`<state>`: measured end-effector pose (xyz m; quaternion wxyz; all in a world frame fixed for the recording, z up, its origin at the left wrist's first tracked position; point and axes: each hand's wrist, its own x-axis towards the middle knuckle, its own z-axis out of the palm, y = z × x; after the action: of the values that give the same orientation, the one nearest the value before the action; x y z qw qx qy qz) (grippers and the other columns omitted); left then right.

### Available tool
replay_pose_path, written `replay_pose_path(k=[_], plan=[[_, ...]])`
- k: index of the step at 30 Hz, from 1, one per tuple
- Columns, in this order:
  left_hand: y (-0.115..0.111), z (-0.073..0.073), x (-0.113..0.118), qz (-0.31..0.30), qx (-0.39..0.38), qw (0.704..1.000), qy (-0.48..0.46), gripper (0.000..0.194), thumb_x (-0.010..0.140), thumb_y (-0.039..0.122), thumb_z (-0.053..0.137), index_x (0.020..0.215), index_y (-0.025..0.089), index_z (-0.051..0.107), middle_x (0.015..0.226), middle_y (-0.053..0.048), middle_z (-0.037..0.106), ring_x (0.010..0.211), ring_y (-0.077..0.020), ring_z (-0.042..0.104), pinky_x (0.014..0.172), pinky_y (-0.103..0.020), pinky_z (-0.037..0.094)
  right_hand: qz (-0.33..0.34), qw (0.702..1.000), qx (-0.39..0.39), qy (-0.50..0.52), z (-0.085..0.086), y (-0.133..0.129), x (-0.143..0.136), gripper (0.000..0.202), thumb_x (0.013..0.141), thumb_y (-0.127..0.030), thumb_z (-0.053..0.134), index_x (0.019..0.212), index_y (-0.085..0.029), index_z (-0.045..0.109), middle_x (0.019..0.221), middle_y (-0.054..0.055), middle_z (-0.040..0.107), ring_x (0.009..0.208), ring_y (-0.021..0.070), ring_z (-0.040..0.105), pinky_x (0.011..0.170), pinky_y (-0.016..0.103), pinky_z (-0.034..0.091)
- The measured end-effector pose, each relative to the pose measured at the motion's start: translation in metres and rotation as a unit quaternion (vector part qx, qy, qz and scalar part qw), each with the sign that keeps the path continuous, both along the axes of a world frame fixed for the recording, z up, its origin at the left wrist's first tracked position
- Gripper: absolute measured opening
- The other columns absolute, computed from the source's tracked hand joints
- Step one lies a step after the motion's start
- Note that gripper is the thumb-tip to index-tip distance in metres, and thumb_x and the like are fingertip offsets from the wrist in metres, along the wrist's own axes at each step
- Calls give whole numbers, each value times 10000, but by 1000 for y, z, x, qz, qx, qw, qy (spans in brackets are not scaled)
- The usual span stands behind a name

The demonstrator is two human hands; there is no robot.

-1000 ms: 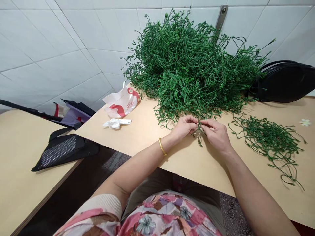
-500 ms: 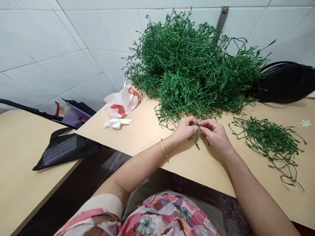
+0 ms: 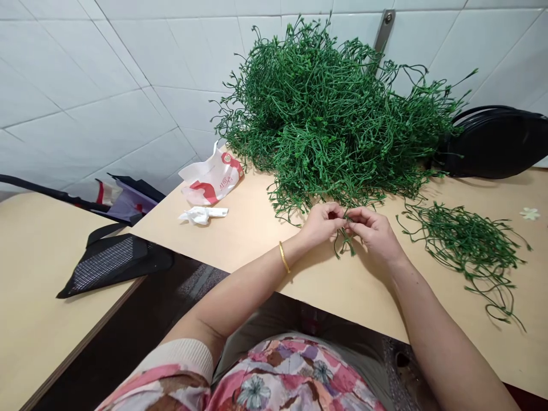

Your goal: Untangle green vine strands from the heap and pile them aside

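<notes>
Green stems [image 3: 342,235] btwn L hand [image 3: 324,222] & R hand [image 3: 374,231], in front of pile [image 3: 334,114].
Both pinch them; ends point away from pile.

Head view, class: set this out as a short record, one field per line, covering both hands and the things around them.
Left hand: pinching green stems; gold bangle on wrist
Right hand: pinching the same stems, fingertips close to the left's
Behind hands: large green heap
Right of hands: smaller green pile, pale flower shape
Left of hands: red-and-white wrapper, crumpled white paper
Far right: black bag-like item
</notes>
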<state>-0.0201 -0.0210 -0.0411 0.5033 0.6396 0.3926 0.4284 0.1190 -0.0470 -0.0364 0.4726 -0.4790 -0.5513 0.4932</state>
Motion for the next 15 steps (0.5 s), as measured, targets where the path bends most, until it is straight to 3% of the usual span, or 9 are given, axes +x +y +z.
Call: replay_pose_path(k=[6, 15], plan=[[-1, 6, -1, -15, -167, 981, -102, 134, 604, 66, 587, 589, 146, 481, 490, 48, 428, 436, -40, 366, 465, -215, 256, 32, 999, -23, -30, 6, -4, 1, 237, 726, -300, 580, 920, -166, 603, 584, -50, 492, 480, 75, 389, 469, 234, 318], [-1, 1, 0, -38, -216, 961, -171, 152, 593, 46, 603, 593, 143, 486, 482, 49, 451, 404, -37, 384, 436, -196, 261, -24, 982, 65, -177, 2, -1, 3, 117, 742, -279, 523, 698, -177, 558, 629, -11, 526, 603, 121, 449, 578, 264, 350]])
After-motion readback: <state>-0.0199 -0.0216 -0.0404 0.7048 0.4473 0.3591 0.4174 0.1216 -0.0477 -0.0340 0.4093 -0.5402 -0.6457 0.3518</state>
